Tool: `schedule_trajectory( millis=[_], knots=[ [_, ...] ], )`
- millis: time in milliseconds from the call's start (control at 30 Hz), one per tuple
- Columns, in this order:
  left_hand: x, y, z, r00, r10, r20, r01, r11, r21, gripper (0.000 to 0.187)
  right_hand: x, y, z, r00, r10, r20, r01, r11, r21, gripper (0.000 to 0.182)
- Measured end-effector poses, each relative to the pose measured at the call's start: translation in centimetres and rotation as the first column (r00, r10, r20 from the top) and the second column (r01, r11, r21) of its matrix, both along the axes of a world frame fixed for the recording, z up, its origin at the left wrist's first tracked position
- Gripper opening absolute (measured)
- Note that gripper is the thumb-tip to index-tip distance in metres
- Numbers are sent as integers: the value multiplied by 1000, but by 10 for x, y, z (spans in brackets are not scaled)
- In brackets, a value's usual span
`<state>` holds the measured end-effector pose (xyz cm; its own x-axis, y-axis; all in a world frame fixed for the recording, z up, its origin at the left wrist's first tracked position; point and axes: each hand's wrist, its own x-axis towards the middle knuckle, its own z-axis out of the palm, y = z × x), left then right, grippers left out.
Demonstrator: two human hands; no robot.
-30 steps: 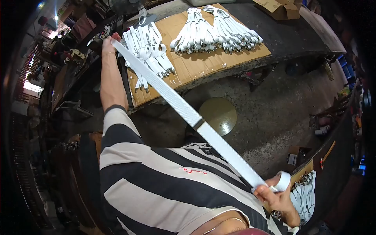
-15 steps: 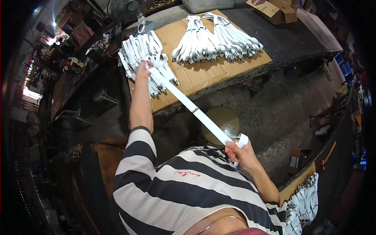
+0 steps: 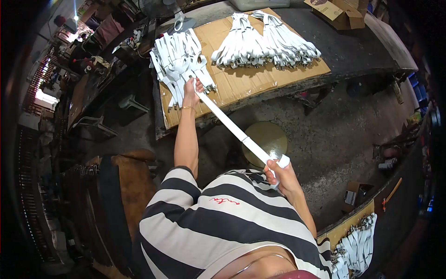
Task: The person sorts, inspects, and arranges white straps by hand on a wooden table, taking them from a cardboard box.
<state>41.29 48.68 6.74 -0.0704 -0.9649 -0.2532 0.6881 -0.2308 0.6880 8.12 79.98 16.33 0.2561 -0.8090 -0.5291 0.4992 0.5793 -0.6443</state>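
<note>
A white strap (image 3: 225,120) with a small metal slider midway runs taut and slanting between my two hands. My left hand (image 3: 192,92) is closed on its upper end, at the near edge of a pile of white straps (image 3: 176,51) on the cardboard. Close to my striped shirt, my right hand (image 3: 282,175) grips the lower end, where the strap loops over the fingers. Metal fittings show along the bottom of the pile.
Two tied bundles of white straps (image 3: 265,44) lie on the cardboard sheet (image 3: 241,88) atop the dark table (image 3: 357,58). A fan base (image 3: 181,24) and an open carton (image 3: 339,14) stand behind. A round stool (image 3: 265,139) is below; more straps (image 3: 355,246) lie at lower right.
My left hand has come down and nearer to my body, still holding the strap. The span of strap between my hands looks shorter. The whole view has shifted slightly.
</note>
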Motion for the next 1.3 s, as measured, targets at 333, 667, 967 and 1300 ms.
schedule_trajectory(
  millis=[333,667,967,1300],
  knots=[
    [69,18,-7,934,195,300,-245,960,137,30,4,32,-27,834,255,-490,-429,858,-284,30],
    [27,74,-16,877,466,119,-479,825,299,24,-31,49,-61,845,219,-489,-366,902,-228,25],
    [101,16,13,829,515,217,-533,845,33,27,-74,106,5,852,216,-477,-336,924,-183,23],
    [157,-79,86,898,406,173,-403,914,-54,15,-147,182,116,751,89,-655,-444,801,-401,21]
  ],
)
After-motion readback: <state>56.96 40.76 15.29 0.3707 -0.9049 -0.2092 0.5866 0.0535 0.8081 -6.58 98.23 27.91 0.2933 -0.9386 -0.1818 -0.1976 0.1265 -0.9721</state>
